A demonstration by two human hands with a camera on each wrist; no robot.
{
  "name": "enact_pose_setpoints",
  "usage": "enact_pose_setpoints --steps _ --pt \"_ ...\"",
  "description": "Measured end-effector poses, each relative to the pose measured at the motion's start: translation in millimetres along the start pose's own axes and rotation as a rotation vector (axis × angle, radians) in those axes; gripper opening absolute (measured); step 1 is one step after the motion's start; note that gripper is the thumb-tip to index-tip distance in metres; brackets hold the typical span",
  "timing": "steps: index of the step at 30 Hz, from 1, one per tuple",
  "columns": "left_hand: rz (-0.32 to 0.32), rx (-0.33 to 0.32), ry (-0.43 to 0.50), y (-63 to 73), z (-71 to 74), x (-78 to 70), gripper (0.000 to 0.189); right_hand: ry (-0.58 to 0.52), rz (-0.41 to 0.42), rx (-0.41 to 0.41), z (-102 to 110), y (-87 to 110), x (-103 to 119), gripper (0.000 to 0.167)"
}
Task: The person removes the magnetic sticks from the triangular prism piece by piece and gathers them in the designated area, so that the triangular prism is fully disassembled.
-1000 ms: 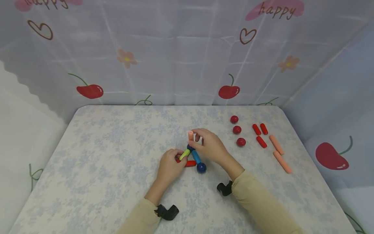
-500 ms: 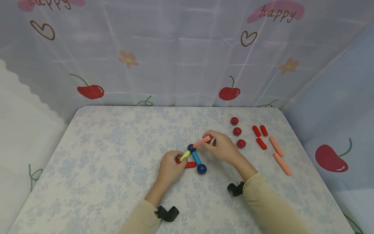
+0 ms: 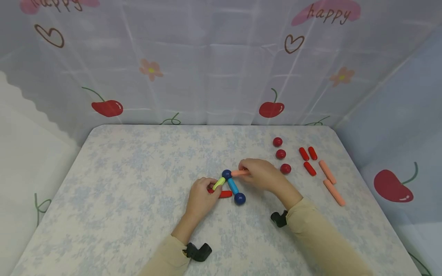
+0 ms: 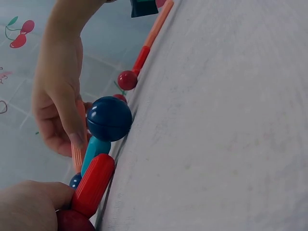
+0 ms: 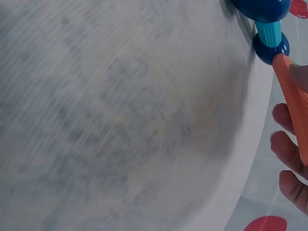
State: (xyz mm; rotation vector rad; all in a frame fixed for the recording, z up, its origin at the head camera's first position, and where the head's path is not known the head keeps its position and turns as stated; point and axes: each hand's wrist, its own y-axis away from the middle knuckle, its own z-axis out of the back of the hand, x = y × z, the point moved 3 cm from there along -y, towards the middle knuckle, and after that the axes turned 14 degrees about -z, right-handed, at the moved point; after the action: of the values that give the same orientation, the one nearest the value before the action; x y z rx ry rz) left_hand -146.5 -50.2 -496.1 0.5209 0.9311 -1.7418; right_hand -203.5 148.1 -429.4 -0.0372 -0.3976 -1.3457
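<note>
In the head view, my left hand (image 3: pixel 201 197) holds a corner of a small magnetic stick-and-ball build. There, a dark red ball (image 4: pixel 74 221) shows partly beneath it, beside the yellow-green stick (image 3: pixel 219 183) and the red stick (image 4: pixel 94 185). The yellow-green stick runs to a dark blue ball (image 3: pixel 226 174), and a light blue stick (image 3: pixel 233 186) links that to a nearer blue ball (image 3: pixel 239 198). My right hand (image 3: pixel 261 174) pinches a salmon-orange stick (image 3: pixel 239 173), whose left end meets the far blue ball. Fingers of the left hand hide part of its corner.
To the right on the patterned tabletop (image 3: pixel 138 165) lie three dark red balls (image 3: pixel 281 154), three short red sticks (image 3: pixel 309 168) and two long salmon-orange sticks (image 3: pixel 334 192). A printed curtain (image 3: pixel 207 76) rises behind the table.
The salmon-orange stick has swung from upright on the far blue ball down to the right, lying nearly level. My right hand moved right and lower with it; the left hand stayed nearly still.
</note>
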Motion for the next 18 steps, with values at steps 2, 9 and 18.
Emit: enact_pose_setpoints --steps 2,9,18 --pt "0.000 -0.003 0.002 -0.2 -0.2 0.1 0.020 0.018 0.015 0.013 -2 -3.7 4 0.022" --pt "0.009 0.005 0.018 -0.2 -0.6 0.6 0.020 -0.011 0.054 0.070 -8 -12.6 8 0.026" --pt "0.002 0.002 0.006 -0.1 0.2 0.8 0.020 -0.054 0.067 0.060 -12 -18.8 3 0.021"
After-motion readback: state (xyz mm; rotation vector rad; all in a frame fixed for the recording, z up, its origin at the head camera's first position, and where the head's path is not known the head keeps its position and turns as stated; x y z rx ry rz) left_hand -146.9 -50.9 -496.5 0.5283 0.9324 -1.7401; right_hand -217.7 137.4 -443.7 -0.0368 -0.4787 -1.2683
